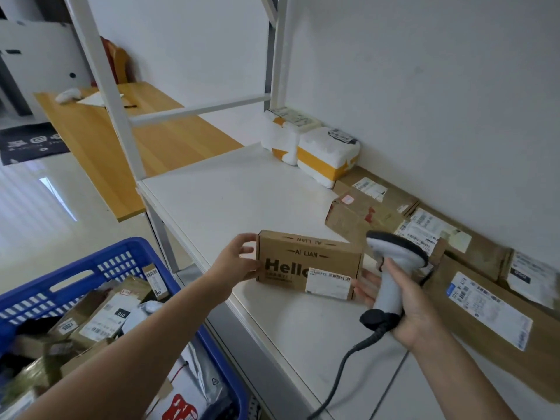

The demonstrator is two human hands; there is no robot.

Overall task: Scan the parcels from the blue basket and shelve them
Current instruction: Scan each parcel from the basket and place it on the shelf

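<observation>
A brown "Hello" cardboard box (303, 259) with a white label stands on its long side on the white shelf (230, 192). My left hand (236, 262) grips its left end. My right hand (406, 307) holds a white and black barcode scanner (394, 268) by the handle, while its fingers touch the box's right end. The scanner's head sits above and right of the box. The blue basket (127, 256) at lower left holds several parcels with labels.
Several brown boxes (491, 310) and two white wrapped parcels (321, 150) line the shelf's back along the wall. The scanner's cable (342, 374) trails over the shelf's front edge. White shelf uprights (112, 92) stand at left. A wooden table (100, 140) is beyond.
</observation>
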